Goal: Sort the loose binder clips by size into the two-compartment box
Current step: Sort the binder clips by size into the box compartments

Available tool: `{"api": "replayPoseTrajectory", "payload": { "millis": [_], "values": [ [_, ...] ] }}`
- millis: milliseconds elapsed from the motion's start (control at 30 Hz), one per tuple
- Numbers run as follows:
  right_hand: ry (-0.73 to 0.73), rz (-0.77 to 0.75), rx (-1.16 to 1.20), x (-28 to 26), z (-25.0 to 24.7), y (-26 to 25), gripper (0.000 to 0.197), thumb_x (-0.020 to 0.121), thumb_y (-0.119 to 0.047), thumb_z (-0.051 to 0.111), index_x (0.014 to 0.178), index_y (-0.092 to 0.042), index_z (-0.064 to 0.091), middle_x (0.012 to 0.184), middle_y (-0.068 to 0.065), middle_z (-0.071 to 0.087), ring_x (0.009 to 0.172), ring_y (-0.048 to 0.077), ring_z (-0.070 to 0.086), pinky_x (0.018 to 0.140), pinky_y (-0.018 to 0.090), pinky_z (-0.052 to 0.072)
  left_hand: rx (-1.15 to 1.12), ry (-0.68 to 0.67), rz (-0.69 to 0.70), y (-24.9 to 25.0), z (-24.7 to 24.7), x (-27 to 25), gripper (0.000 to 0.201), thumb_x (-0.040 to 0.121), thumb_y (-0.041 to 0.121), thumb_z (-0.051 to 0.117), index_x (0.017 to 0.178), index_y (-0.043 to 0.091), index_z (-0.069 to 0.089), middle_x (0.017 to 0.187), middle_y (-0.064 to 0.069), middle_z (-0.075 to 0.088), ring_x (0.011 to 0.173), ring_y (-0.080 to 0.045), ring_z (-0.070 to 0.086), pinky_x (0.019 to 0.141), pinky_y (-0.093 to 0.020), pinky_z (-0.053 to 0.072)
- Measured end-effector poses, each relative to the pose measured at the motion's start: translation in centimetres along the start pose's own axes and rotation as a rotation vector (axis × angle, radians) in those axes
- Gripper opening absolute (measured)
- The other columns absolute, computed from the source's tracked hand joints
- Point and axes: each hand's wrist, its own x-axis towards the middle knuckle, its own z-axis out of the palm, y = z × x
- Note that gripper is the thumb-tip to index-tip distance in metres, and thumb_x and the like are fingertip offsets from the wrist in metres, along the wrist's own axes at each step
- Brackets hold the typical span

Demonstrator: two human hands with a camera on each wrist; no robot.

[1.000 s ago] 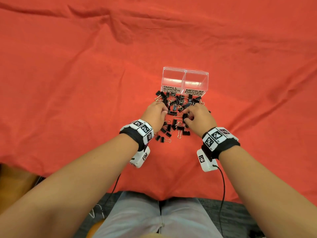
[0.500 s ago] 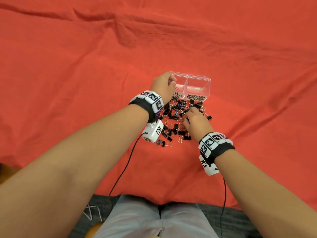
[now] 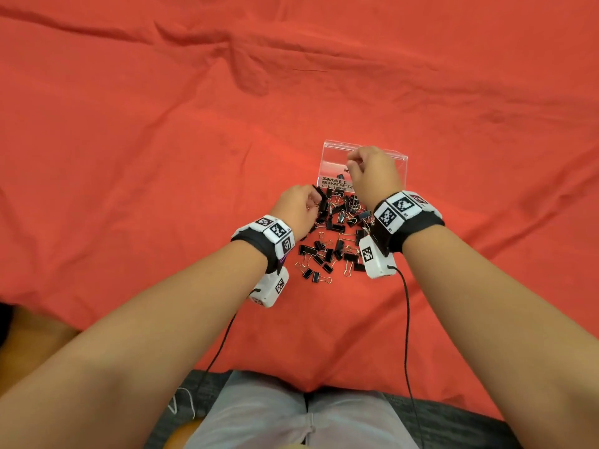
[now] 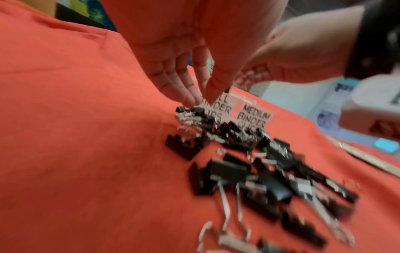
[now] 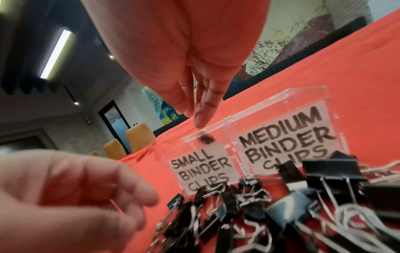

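A clear two-compartment box stands on the red cloth, labelled SMALL BINDER CLIPS on the left and MEDIUM BINDER CLIPS on the right. My right hand hovers over the small compartment with its fingers pointing straight down and holding nothing. A small black clip is just below them, inside that compartment. The pile of loose black binder clips lies in front of the box. My left hand is at the pile's far left edge, its fingertips just above a small clip.
Wrinkled red cloth covers the whole table around the box and pile. Cables run from both wrist cameras down to my lap at the table's near edge. Orange chairs stand far behind the table.
My left hand has dropped from the small compartment back to the pile. My right hand has risen from the pile to the box and let a small clip go.
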Motion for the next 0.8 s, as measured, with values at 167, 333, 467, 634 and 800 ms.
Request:
{"api": "replayPoseTrajectory", "payload": {
  "millis": [167,333,467,634,800],
  "values": [
    [-0.125,-0.065,-0.084,-3.0,1.6,1.7,0.021,0.093,-0.01,0.049,0.107,-0.01,0.064,0.115,0.006,0.059,0.091,0.016,0.059,0.087,0.026,0.051,0.213,-0.132,0.093,-1.1,1.8,-0.6,0.037,0.088,0.027,0.061,0.123,0.028,0.052,0.117,-0.002,0.049,0.107,-0.022,0.054,0.087,-0.041,0.052],
    [-0.287,-0.045,-0.252,-5.0,2.9,4.4,0.034,0.089,-0.011,0.055,0.122,-0.019,0.058,0.124,0.007,0.048,0.124,0.024,0.041,0.096,0.04,0.047,0.28,-0.074,0.15,-1.2,1.7,-0.8,0.03,0.087,0.028,0.063,0.115,0.026,0.053,0.114,0.002,0.053,0.107,-0.02,0.054,0.077,-0.034,0.05],
    [-0.225,0.013,-0.245,-5.7,2.1,5.9,0.031,0.089,-0.015,0.057,0.12,-0.016,0.058,0.117,0.008,0.05,0.116,0.025,0.047,0.089,0.037,0.048,0.348,-0.085,0.133,-1.4,1.0,-0.9,0.01,0.086,0.023,0.057,0.096,0.021,0.058,0.098,0.002,0.054,0.099,-0.02,0.053,0.07,-0.03,0.042],
    [-0.143,0.026,-0.159,-5.8,1.6,6.0,0.027,0.089,-0.014,0.056,0.115,-0.014,0.061,0.119,0.008,0.053,0.12,0.024,0.046,0.098,0.037,0.043,0.299,-0.036,0.125,-0.2,0.9,-0.9,0.008,0.083,0.02,0.055,0.091,0.017,0.056,0.093,0.002,0.053,0.095,-0.019,0.048,0.072,-0.029,0.038],
    [-0.195,-0.059,-0.17,-5.8,2.3,4.9,0.027,0.088,-0.009,0.054,0.113,-0.014,0.062,0.122,0.005,0.054,0.124,0.022,0.039,0.102,0.034,0.036,0.295,-0.049,0.204,1.4,2.6,-0.2,0.022,0.09,0.027,0.055,0.11,0.017,0.056,0.109,-0.004,0.055,0.108,-0.021,0.048,0.082,-0.034,0.044]
  ]
}}
